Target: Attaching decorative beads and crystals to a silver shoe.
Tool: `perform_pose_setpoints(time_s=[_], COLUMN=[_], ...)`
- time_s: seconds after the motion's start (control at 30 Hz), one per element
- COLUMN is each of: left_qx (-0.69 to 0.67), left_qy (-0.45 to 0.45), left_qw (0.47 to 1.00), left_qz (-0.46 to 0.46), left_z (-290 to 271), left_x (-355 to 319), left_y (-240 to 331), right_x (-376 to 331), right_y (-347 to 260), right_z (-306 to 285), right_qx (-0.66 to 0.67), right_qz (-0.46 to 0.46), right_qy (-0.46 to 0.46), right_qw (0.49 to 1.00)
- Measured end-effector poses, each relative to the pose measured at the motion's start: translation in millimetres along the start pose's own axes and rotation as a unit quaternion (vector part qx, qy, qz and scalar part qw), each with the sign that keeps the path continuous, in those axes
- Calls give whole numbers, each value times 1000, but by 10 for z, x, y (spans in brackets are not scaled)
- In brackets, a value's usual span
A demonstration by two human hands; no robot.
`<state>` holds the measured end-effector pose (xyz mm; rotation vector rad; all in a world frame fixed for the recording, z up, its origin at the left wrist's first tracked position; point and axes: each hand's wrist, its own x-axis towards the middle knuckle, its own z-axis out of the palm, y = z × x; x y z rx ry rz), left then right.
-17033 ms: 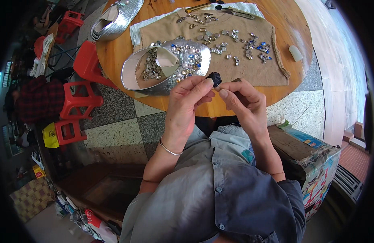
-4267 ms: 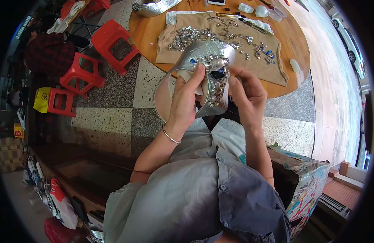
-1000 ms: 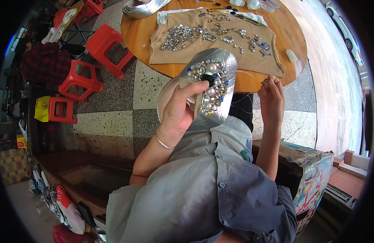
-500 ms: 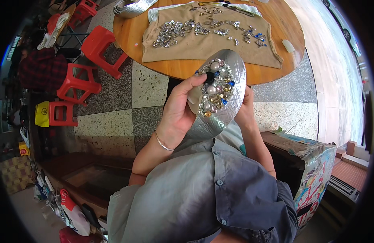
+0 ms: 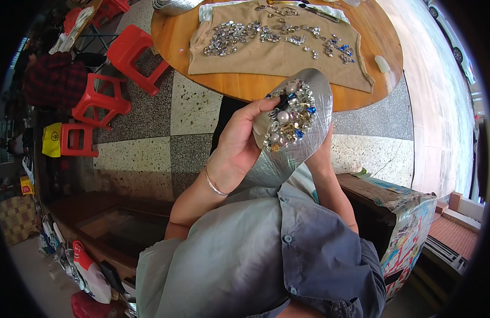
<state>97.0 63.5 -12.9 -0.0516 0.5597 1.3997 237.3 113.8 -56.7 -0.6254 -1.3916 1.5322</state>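
Note:
In front of my chest I hold a shiny silver, curved, oval-ended piece [image 5: 320,119], tilted up. A dense cluster of clear, gold and blue rhinestones and pearls [image 5: 285,115] covers part of its face. My left hand [image 5: 238,135] is closed on the left edge of the piece, its thumb lying against a black bit beside the stones. My right hand [image 5: 323,155] grips the piece from behind at the right; most of its fingers are hidden. Beyond them, loose rhinestones [image 5: 226,40] lie scattered on a tan cloth [image 5: 245,66], with blue ones [image 5: 344,50] toward the right.
The cloth covers part of a round wooden table [image 5: 171,53]. A silver roll [image 5: 177,6], slim tools [image 5: 322,14] and a small whitish block [image 5: 382,64] rest there. Red stools [image 5: 129,47] and a person in plaid [image 5: 57,82] are at left; a worn box [image 5: 396,204] stands right.
The silver piece has shifted slightly to the right and turned a little in my hands, so its stones catch the light differently. Both hands keep hold of it.

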Motion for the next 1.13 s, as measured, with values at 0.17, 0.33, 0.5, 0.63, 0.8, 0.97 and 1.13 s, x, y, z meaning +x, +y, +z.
perform_pose_setpoints(time_s=[0.17, 0.33, 0.5, 0.63, 0.8, 0.97, 1.13], left_qx=[-12, -17, -16, 0, 4, 48, 42], left_qy=[-13, -42, -44, -54, -43, -1, 43], left_qw=[1000, 998, 998, 998, 999, 999, 994], left_qz=[-18, -38, -38, -31, -28, 7, 90], left_z=[1, -34, -45, -98, -119, -145, -43], left_x=[-10, 5, 4, 21, 33, 46, -6], left_y=[-7, -2, -27, -47, -61, -98, -32], right_x=[-2, -15, -40, -34, -46, -33, 173], right_y=[-59, -57, -58, -106, -129, -77, -461], right_z=[0, -2, -22, -18, -42, -102, -305], right_qx=[-40, -84, -113, -138, -193, -303, -257], right_qz=[-1, -13, -13, -20, -8, -58, 178], right_qy=[-6, -27, -50, -81, -114, -149, -225], right_qw=[999, 996, 992, 987, 974, 940, 923])
